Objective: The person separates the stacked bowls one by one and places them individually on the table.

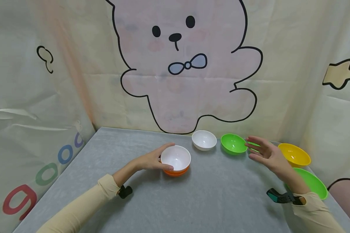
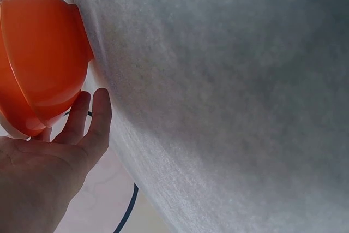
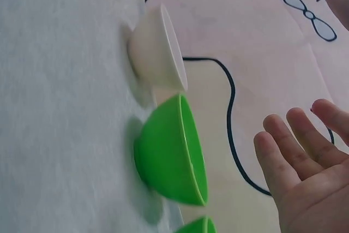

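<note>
A white bowl (image 1: 176, 158) sits nested in orange bowls (image 1: 176, 173) near the middle of the table. My left hand (image 1: 155, 159) holds this stack from the left side, thumb at the near rim and index finger toward the far rim. The left wrist view shows its fingers (image 2: 98, 121) against the orange bowl wall (image 2: 49, 47). Over the table's right side my right hand (image 1: 269, 156) is raised with relaxed, spread fingers and nothing in it. Closest to it are a green bowl (image 1: 234, 144) and another green bowl (image 1: 254, 146) partly hidden behind its fingers.
Another white bowl (image 1: 204, 140) stands at the back edge, left of the green bowls. At the right edge are a yellow bowl (image 1: 294, 155) and a larger green bowl (image 1: 312, 183), partly behind my right forearm. A printed curtain (image 1: 175, 84) hangs behind the grey table (image 1: 221, 204).
</note>
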A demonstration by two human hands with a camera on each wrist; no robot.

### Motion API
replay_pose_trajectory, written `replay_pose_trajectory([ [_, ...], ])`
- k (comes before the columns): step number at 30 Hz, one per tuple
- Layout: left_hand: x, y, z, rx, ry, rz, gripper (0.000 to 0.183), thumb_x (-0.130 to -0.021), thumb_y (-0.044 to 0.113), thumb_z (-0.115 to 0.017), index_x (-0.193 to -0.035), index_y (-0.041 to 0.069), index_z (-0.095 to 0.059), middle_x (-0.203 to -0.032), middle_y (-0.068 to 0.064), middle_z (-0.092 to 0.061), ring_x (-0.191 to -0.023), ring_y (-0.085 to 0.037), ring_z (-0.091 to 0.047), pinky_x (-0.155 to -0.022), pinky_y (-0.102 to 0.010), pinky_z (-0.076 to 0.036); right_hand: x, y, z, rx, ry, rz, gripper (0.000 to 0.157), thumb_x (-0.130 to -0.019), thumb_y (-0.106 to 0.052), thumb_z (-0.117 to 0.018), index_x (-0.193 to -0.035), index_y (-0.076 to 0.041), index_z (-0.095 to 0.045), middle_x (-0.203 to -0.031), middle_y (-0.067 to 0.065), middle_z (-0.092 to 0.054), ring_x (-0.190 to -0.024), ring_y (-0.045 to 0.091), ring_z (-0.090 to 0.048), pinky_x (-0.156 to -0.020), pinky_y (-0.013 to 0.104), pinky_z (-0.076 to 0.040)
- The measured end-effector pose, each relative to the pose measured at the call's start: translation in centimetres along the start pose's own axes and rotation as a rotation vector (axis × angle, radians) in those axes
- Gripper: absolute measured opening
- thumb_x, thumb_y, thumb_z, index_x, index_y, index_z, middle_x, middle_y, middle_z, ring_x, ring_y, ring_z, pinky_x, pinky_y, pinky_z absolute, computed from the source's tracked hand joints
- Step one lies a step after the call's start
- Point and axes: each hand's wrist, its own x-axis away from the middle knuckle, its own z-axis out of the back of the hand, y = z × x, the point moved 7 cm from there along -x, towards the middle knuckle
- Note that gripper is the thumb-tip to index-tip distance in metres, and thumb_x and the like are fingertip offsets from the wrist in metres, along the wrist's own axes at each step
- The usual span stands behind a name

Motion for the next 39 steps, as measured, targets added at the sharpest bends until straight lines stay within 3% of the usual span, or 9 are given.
replay_pose_trajectory([
  [7, -0.1, -0.1, -0.1, 0.0, -0.003, -0.011, 0.094, -0.086, 0.038, -0.08, -0.161, 0.025, -0.024, -0.15, -0.01, -0.039, -0.122, -0.024, -0.051, -0.099, -0.043, -0.045, -1.1, 0.1, -2.3, -0.061, -0.042, 0.029, 0.059, -0.094, 0.017, -0.06, -0.147, 0.013, -0.036, -0.145, 0.007, -0.051, -0.127, 0.019, -0.056, -0.096, 0.027, -0.048],
  [12, 0.0, -0.1, 0.1, -0.006, 0.002, -0.003, 0.095, -0.086, 0.039, -0.081, -0.161, 0.026, -0.024, -0.151, -0.008, -0.038, -0.123, -0.024, -0.05, -0.099, -0.043, -0.045, -1.7, 0.5, -4.0, -0.072, -0.066, 0.017, 0.06, -0.093, 0.015, -0.063, -0.148, 0.01, -0.038, -0.147, 0.016, -0.048, -0.128, 0.026, -0.055, -0.097, 0.029, -0.048],
  [19, -0.1, 0.0, 0.0, 0.002, -0.006, 0.006, 0.096, -0.086, 0.041, -0.081, -0.162, 0.028, -0.023, -0.152, -0.008, -0.037, -0.125, -0.025, -0.049, -0.1, -0.042, -0.044, -2.5, 1.4, -6.0, -0.117, -0.112, -0.003, 0.062, -0.093, 0.012, -0.065, -0.149, 0.009, -0.038, -0.147, 0.019, -0.047, -0.129, 0.023, -0.055, -0.099, 0.032, -0.046],
  [28, 0.0, -0.1, 0.0, -0.007, 0.003, 0.016, 0.095, -0.086, 0.041, -0.081, -0.161, 0.03, -0.024, -0.151, -0.007, -0.038, -0.123, -0.024, -0.05, -0.099, -0.042, -0.045, -3.6, 1.6, -8.9, -0.193, -0.161, -0.004, 0.065, -0.091, 0.012, -0.068, -0.149, 0.008, -0.037, -0.147, 0.019, -0.047, -0.134, 0.037, -0.048, -0.104, 0.042, -0.041],
  [33, 0.0, -0.1, 0.0, -0.007, 0.002, 0.013, 0.096, -0.086, 0.042, -0.081, -0.161, 0.029, -0.024, -0.152, -0.008, -0.038, -0.123, -0.025, -0.05, -0.1, -0.043, -0.045, -4.1, 2.0, -10.6, -0.221, -0.189, -0.006, 0.067, -0.091, 0.011, -0.07, -0.148, 0.01, -0.037, -0.147, 0.035, -0.039, -0.135, 0.047, -0.043, -0.105, 0.041, -0.041],
  [36, 0.0, 0.0, 0.0, -0.006, 0.004, 0.014, 0.095, -0.086, 0.041, -0.081, -0.161, 0.029, -0.024, -0.152, -0.008, -0.038, -0.124, -0.024, -0.05, -0.1, -0.042, -0.044, -4.3, 2.0, -11.6, -0.224, -0.202, -0.004, 0.067, -0.09, 0.009, -0.071, -0.148, 0.011, -0.036, -0.147, 0.04, -0.034, -0.135, 0.042, -0.045, -0.106, 0.041, -0.041],
  [39, 0.0, -0.1, 0.0, 0.001, 0.001, 0.011, 0.095, -0.086, 0.041, -0.081, -0.161, 0.029, -0.024, -0.152, -0.008, -0.037, -0.124, -0.025, -0.05, -0.101, -0.043, -0.044, -4.5, 2.0, -12.6, -0.222, -0.213, -0.026, 0.069, -0.09, 0.007, -0.073, -0.149, 0.01, -0.036, -0.149, 0.034, -0.037, -0.136, 0.041, -0.044, -0.106, 0.043, -0.04],
])
